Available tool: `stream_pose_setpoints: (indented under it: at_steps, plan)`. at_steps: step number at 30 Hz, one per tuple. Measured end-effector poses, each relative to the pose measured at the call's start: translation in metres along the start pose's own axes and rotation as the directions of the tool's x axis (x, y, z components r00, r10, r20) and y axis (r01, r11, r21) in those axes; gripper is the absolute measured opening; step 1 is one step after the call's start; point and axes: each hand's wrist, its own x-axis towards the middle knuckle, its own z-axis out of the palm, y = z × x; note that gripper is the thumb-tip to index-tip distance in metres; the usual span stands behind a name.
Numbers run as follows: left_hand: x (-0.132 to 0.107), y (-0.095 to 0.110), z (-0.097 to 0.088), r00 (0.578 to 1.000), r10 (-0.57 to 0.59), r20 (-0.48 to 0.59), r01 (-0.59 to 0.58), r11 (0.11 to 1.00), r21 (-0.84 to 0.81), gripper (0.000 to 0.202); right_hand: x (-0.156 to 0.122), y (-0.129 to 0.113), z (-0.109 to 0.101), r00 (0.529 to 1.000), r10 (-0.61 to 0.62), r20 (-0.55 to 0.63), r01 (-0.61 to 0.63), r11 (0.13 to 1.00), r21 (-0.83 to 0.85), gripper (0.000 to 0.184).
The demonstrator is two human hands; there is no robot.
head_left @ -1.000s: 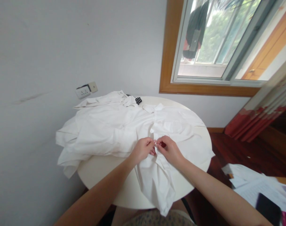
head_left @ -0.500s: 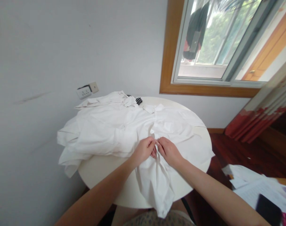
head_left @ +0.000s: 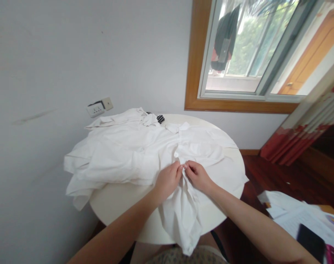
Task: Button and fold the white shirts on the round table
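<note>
A white shirt point(head_left: 200, 143) lies spread on the round white table point(head_left: 114, 201), its collar toward the wall and its lower end hanging over the near edge. My left hand point(head_left: 169, 178) pinches the shirt's front edge near the middle. Right beside it, my right hand point(head_left: 197, 175) pinches the same front, the fingertips of both hands almost touching. Any button between them is too small to make out. More white garments point(head_left: 109, 154) lie in a heap to the left, against the shirt.
A black-and-white striped item point(head_left: 160, 118) lies at the table's back edge. Behind it, a wall socket point(head_left: 95, 109) sits low on the wall. At the lower right are papers point(head_left: 290, 216) and a dark phone-like object point(head_left: 311, 242). A red-and-cream curtain point(head_left: 288, 143) hangs at the right.
My fingers have shifted slightly at the shirt front, and the left fingers are more tucked in. The whole view has moved a little; the shirt lies as before.
</note>
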Motion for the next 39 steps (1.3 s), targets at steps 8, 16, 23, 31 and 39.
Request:
stream_pose_setpoints:
  at_steps: [8,16,23,31,39]
  plan:
    - [-0.004,0.007,-0.001,0.986,0.166,-0.033,-0.151,0.951,0.271,0.028,-0.002,-0.002,-0.004,1.000,-0.007,0.003,0.008,0.995,-0.095,0.030]
    - [0.021,-0.036,-0.019,0.962,0.119,-0.246,-0.046,0.957,0.286,0.025,0.030,0.001,-0.049,0.997,-0.029,-0.070,-0.016,0.822,-0.569,0.027]
    - [0.019,-0.046,0.012,0.992,0.024,-0.124,0.025,0.926,0.376,0.045,0.064,0.035,-0.071,0.943,0.333,-0.008,-0.202,0.553,-0.808,0.039]
    - [-0.006,-0.044,0.005,0.998,0.002,0.057,-0.025,0.911,0.412,0.063,0.026,0.058,-0.103,0.845,0.470,0.256,-0.048,0.542,-0.839,0.083]
    - [-0.034,-0.064,-0.021,0.974,0.165,0.156,-0.212,0.907,0.364,0.060,0.004,0.057,-0.133,0.827,0.474,0.303,-0.005,0.545,-0.838,0.088]
